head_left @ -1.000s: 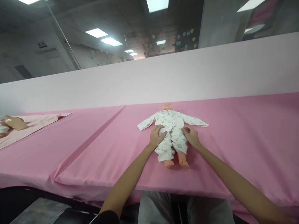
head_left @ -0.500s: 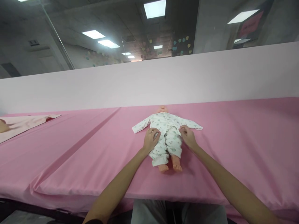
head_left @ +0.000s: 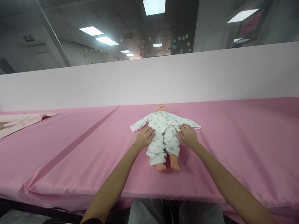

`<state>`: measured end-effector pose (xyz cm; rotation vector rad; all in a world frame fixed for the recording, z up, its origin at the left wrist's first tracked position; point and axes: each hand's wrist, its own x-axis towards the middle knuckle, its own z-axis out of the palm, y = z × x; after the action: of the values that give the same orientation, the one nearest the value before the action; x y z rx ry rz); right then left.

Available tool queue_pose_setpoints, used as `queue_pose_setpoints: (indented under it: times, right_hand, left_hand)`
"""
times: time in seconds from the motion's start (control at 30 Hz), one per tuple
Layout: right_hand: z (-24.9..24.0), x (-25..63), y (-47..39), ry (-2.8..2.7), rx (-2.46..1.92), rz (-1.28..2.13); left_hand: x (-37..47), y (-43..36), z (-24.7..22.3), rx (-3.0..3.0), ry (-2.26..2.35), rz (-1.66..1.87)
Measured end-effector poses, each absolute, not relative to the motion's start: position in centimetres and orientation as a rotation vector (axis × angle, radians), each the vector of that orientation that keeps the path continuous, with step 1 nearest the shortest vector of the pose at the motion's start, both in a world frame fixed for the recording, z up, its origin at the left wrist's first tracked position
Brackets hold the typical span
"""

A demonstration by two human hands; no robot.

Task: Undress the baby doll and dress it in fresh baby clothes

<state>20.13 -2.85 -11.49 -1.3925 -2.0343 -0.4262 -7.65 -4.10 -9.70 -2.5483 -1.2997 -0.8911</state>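
Note:
A baby doll (head_left: 161,108) lies on its back on the pink sheet, its head toward the wall and its bare feet toward me. It wears a white patterned long-sleeved shirt (head_left: 158,119) and matching pants (head_left: 172,143). My left hand (head_left: 145,137) is at the doll's waist on the left, fingers bent over the shirt's lower edge. On the opposite side, my right hand (head_left: 188,135) has its fingers closed at the shirt hem near the hip. Fingertips of both hands are partly hidden against the cloth. The shirt sleeves spread out to both sides.
The pink sheet (head_left: 81,155) covers a wide padded table with a few long creases. A pale cloth (head_left: 25,121) lies at the far left. Behind the table rises a low white wall (head_left: 93,87) with glass above it.
My left hand has shifted slightly outward to the left, its pinch loosening into fingers laid over the doll's side. My right hand stays at the hem. The view has moved slightly.

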Motion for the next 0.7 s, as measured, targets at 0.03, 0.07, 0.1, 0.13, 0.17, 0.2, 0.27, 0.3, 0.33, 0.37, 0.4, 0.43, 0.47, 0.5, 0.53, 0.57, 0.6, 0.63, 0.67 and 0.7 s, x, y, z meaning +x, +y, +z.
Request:
queue_pose_setpoints:
  times: [0.03, 0.07, 0.1, 0.13, 0.17, 0.2, 0.27, 0.3, 0.33, 0.37, 0.4, 0.43, 0.47, 0.5, 0.53, 0.57, 0.6, 0.63, 0.67, 0.7]
  right_hand:
    - [-11.5, 20.2, -2.8, -1.985, -1.397, -0.365]
    - [-11.4, 20.2, -2.8, -1.928, -1.394, -0.290]
    - [-11.3, 20.2, -2.9, -1.860, -1.387, -0.206]
    - [-11.0, 20.1, -3.0, -1.783, -1.375, -0.115]
    - [-10.8, 20.0, -3.1, -1.700, -1.364, -0.016]
    - [-10.6, 19.8, -3.2, -1.610, -1.360, 0.093]
    - [-10.3, 19.4, -3.4, -1.414, -1.363, 0.363]
    - [-10.3, 19.1, -3.5, -1.325, -1.359, 0.516]
    - [-10.4, 18.9, -3.5, -1.255, -1.345, 0.661]
    - [-10.6, 18.6, -3.5, -1.217, -1.323, 0.775]
    - [-10.9, 18.4, -3.6, -1.219, -1.308, 0.845]
    - [-11.2, 18.2, -3.6, -1.263, -1.309, 0.861]
    - [-11.5, 18.0, -3.6, -1.334, -1.329, 0.823]
    - [-11.8, 17.8, -3.6, -1.418, -1.357, 0.754]
    - [-12.1, 17.7, -3.7, -1.497, -1.383, 0.675]
    - [-12.4, 17.6, -3.7, -1.562, -1.400, 0.603]
    - [-12.5, 17.5, -3.7, -1.601, -1.407, 0.546]
    - [-12.7, 17.4, -3.7, -1.622, -1.403, 0.507]
    - [-12.8, 17.4, -3.6, -1.630, -1.401, 0.485]
    - [-12.9, 17.3, -3.6, -1.634, -1.403, 0.471]
  left_hand:
    - [-7.6, -4.0, -9.8, -2.521, -1.322, -0.883]
    - [-7.5, -4.0, -10.0, -2.496, -1.342, -0.872]
    - [-7.3, -4.0, -10.1, -2.476, -1.357, -0.862]
    - [-7.1, -4.0, -10.1, -2.460, -1.367, -0.857]
    - [-6.9, -4.1, -10.2, -2.451, -1.372, -0.856]
    - [-6.7, -4.2, -10.2, -2.448, -1.371, -0.862]
    - [-6.3, -4.5, -10.3, -2.452, -1.371, -0.900]
    - [-6.1, -4.7, -10.3, -2.455, -1.378, -0.931]
    - [-6.0, -4.8, -10.4, -2.460, -1.388, -0.967]
    - [-5.9, -4.9, -10.4, -2.463, -1.399, -1.006]
    - [-5.8, -5.0, -10.4, -2.465, -1.404, -1.043]
    - [-5.8, -5.1, -10.5, -2.467, -1.402, -1.076]
    - [-5.7, -5.1, -10.5, -2.469, -1.393, -1.101]
    - [-5.7, -5.1, -10.6, -2.468, -1.381, -1.121]
    - [-5.7, -5.1, -10.6, -2.465, -1.371, -1.134]
    - [-5.7, -5.0, -10.7, -2.462, -1.361, -1.144]
    - [-5.7, -5.0, -10.8, -2.455, -1.350, -1.155]
    - [-5.8, -4.9, -10.9, -2.446, -1.336, -1.165]
    - [-5.8, -4.8, -10.9, -2.434, -1.318, -1.171]
    - [-5.9, -4.8, -11.0, -2.420, -1.289, -1.177]
